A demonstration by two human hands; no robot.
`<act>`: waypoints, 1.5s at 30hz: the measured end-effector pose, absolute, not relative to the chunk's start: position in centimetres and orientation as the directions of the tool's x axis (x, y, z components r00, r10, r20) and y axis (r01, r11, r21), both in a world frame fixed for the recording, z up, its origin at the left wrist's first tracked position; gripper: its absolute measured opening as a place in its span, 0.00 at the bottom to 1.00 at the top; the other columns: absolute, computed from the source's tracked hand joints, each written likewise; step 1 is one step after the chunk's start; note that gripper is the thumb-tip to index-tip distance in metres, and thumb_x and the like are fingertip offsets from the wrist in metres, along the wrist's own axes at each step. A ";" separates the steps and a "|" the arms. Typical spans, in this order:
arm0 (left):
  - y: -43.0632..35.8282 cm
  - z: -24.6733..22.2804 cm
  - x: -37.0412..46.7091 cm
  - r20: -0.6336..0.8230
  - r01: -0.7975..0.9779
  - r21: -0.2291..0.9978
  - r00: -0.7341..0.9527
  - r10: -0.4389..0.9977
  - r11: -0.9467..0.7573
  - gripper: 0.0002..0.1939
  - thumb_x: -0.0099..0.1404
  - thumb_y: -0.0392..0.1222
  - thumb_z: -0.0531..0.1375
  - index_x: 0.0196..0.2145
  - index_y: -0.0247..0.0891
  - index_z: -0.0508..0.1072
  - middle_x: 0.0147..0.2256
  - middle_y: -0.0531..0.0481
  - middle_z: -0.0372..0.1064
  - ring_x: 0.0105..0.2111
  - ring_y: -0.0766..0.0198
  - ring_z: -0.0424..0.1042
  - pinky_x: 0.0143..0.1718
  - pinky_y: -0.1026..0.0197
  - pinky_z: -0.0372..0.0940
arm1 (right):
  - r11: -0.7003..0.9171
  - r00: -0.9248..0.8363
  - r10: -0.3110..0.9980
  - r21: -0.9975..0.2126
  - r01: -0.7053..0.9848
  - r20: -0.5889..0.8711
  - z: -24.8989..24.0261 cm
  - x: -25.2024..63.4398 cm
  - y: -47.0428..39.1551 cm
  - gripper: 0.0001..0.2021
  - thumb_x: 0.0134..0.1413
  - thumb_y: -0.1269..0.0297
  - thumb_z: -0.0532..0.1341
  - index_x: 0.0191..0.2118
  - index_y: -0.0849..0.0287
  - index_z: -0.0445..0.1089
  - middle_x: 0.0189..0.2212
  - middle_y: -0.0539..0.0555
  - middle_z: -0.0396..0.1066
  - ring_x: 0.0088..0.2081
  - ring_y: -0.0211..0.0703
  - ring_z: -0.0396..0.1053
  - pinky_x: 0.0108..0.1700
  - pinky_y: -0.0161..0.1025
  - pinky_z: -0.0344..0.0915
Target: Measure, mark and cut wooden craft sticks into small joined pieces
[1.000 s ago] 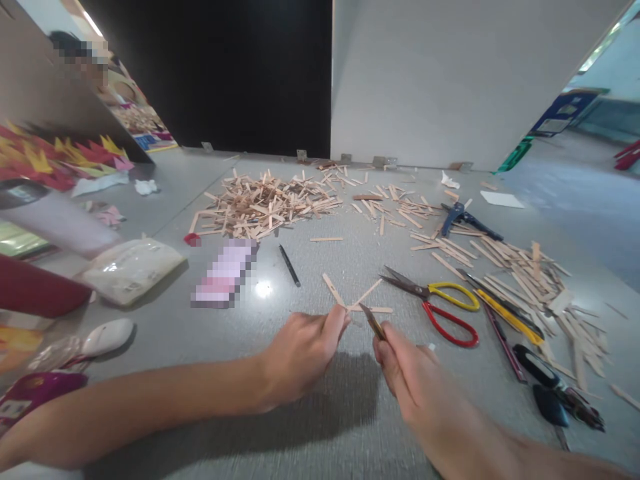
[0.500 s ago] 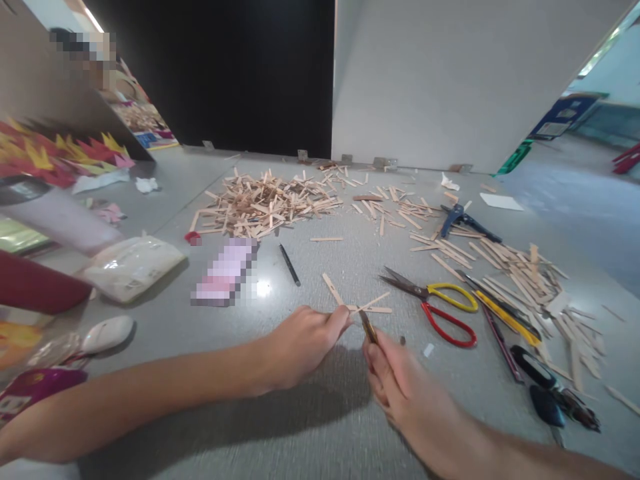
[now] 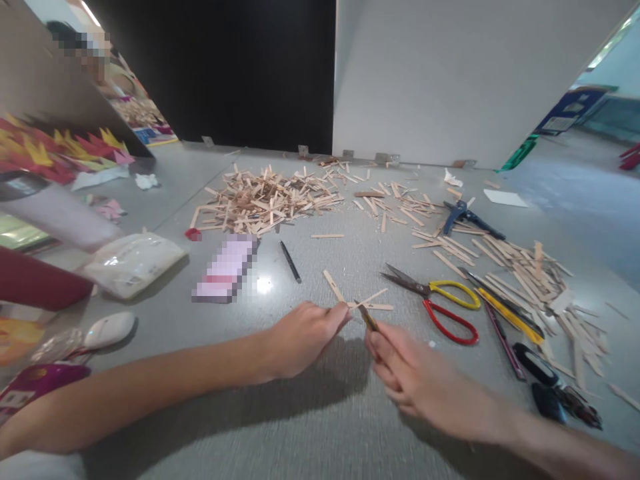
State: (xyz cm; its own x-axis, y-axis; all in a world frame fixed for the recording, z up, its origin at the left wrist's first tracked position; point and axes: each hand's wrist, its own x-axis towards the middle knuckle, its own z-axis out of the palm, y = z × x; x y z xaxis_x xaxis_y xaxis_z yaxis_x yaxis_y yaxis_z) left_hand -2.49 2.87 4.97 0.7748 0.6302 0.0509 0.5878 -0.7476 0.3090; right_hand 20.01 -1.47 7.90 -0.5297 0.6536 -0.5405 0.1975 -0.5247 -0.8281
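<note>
Between the fingertips of my left hand is a thin wooden stick, its free end pointing up and to the right. My right hand is wrapped round a utility knife with a yellowish body, its tip against or very near the stick. How far the blade is out cannot be made out. Just beyond my fingertips, a flat wooden strip slants on the table, and another strip lies crosswise behind the knife tip. Scissors with one yellow and one red handle rest open to the right.
A heap of wooden strips lies at the back, with more strips at right. Blue cutters, a yellow cutter knife, keys, a black pen, a white mouse and a plastic packet surround my hands.
My right hand has shifted slightly, its wrist swinging upward and right, and now covers a small dark bit on the table. My left hand keeps its pinch on the stick.
</note>
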 end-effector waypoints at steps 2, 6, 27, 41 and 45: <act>2.7 4.9 -2.5 0.100 0.572 0.264 0.785 0.612 -0.777 0.15 0.68 0.23 0.48 0.43 0.39 0.66 0.23 0.57 0.65 0.19 0.61 0.65 0.24 0.62 0.58 | -0.552 -0.577 0.546 -0.779 0.298 -0.608 9.7 20.8 -0.7 0.26 0.64 0.32 0.64 0.38 0.50 0.59 0.21 0.38 0.50 0.20 0.33 0.41 0.20 0.32 0.40; 2.2 5.1 -2.7 0.134 0.550 0.268 0.792 0.596 -0.791 0.15 0.66 0.21 0.49 0.42 0.39 0.65 0.21 0.60 0.60 0.17 0.63 0.59 0.22 0.61 0.54 | -0.517 -0.464 0.714 -0.841 0.157 -0.525 8.6 19.2 -2.0 0.26 0.67 0.36 0.64 0.35 0.50 0.54 0.22 0.39 0.47 0.21 0.33 0.42 0.21 0.33 0.41; 2.6 5.8 -2.9 0.167 0.548 0.330 0.768 0.619 -0.769 0.14 0.69 0.23 0.48 0.42 0.40 0.65 0.22 0.58 0.63 0.18 0.63 0.62 0.22 0.62 0.55 | -0.515 -0.589 0.623 -0.837 0.186 -0.515 9.2 19.6 -1.4 0.20 0.76 0.43 0.58 0.37 0.51 0.57 0.20 0.36 0.46 0.19 0.31 0.39 0.19 0.30 0.41; 2.8 6.3 -2.4 0.022 0.568 0.504 0.744 0.668 -0.650 0.11 0.77 0.30 0.49 0.38 0.40 0.66 0.22 0.60 0.56 0.19 0.65 0.54 0.23 0.62 0.46 | -0.562 -0.466 0.700 -0.820 0.109 -0.541 8.2 18.2 -1.9 0.19 0.78 0.45 0.55 0.37 0.50 0.55 0.20 0.36 0.49 0.18 0.31 0.39 0.19 0.31 0.40; 3.3 7.0 -2.4 -0.032 0.625 0.520 0.696 0.717 -0.583 0.16 0.83 0.39 0.48 0.41 0.37 0.72 0.23 0.57 0.62 0.21 0.63 0.62 0.25 0.61 0.50 | -0.525 -0.461 0.694 -0.827 0.201 -0.553 8.6 19.2 -0.7 0.19 0.80 0.46 0.52 0.37 0.51 0.58 0.21 0.37 0.49 0.19 0.33 0.39 0.21 0.32 0.41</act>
